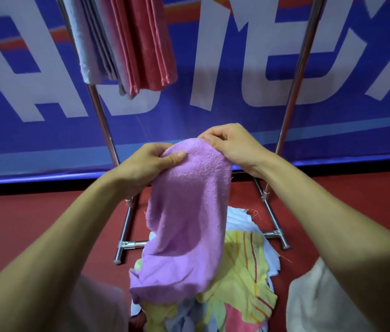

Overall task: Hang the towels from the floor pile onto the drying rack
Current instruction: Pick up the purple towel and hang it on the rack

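Observation:
A purple towel (186, 224) hangs in front of me, gripped at its top edge by both hands. My left hand (150, 161) pinches the left corner, my right hand (232, 144) pinches the right corner. Its lower end droops onto the floor pile (241, 279) of yellow striped, white, pink and pale blue towels. The steel drying rack (98, 106) stands just beyond, its legs straddling the pile. A grey towel (88, 44) and a red towel (146, 44) hang folded from the rack at the upper left.
A blue banner with big white letters (237, 68) covers the wall behind the rack. The floor (21, 216) is red. The rack's right upright (297, 75) and its foot bars (275, 233) stand close to the pile. My knees (321, 295) frame the pile.

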